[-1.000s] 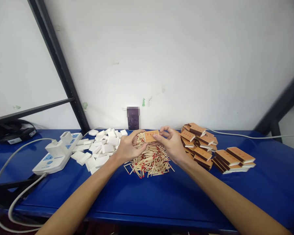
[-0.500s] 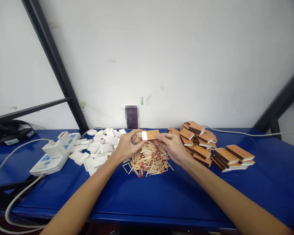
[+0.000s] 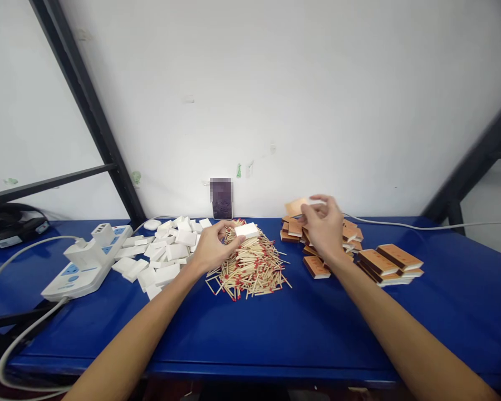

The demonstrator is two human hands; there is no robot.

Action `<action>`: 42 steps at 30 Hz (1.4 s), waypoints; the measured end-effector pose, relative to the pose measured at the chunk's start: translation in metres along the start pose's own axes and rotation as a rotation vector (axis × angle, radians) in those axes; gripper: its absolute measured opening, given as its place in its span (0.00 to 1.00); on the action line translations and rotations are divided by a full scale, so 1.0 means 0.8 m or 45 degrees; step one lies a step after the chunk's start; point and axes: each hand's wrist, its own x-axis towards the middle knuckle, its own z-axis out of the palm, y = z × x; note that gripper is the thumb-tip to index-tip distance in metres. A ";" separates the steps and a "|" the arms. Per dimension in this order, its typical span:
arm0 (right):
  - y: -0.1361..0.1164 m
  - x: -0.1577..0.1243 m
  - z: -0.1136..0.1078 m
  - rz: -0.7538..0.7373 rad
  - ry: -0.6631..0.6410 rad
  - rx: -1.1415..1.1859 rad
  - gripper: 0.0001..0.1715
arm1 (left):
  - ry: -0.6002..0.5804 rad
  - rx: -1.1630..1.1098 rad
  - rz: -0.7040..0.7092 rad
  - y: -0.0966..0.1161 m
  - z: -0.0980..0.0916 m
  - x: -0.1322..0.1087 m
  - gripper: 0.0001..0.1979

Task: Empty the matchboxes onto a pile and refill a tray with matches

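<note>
Matchbox tray pinched in our left grip, matches below it; our right grip holds orange sleeve. Likely separating step; next calls for steady tray.

A small, plain white box, oblong and straight-edged, sits near the middle of the frame, its long side roughly level, its left end pinched in the left hand. Right of centre and a little higher, an orange-tan sleeve is held at its right end by the right hand, tilted, its printing lost in blur.
</note>
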 end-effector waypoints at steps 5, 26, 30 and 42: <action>-0.017 0.020 -0.061 -0.423 0.167 -0.556 0.18 | 0.153 -0.085 0.037 -0.002 -0.022 0.008 0.16; 0.004 -0.055 -0.182 -1.056 -0.406 -1.434 0.17 | 0.453 0.982 -0.178 -0.048 -0.160 -0.143 0.21; -0.004 -0.048 -0.221 -0.993 -0.271 -1.690 0.20 | 0.369 1.029 -0.274 -0.062 -0.161 -0.157 0.22; 0.011 -0.064 -0.234 -1.096 -0.263 -1.732 0.25 | 0.419 0.792 -0.124 -0.072 -0.162 -0.162 0.18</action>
